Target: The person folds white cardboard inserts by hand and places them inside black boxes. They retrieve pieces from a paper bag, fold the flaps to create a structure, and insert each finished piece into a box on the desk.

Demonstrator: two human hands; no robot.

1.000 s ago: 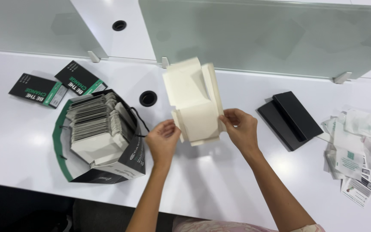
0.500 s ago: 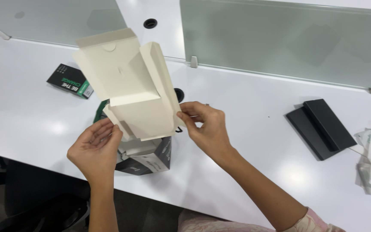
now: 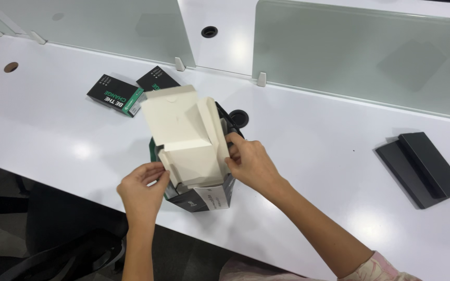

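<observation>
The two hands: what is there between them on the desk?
In the head view, a white folded cardboard insert lies between the left hand and the right hand, both gripping its edges. Under it stands an open dark box.

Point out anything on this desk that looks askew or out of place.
Little stands out. The white card insert sits tilted, half out of the open dark box, with the left hand and right hand on its edges. Two small black boxes lie skewed on the white desk.
</observation>
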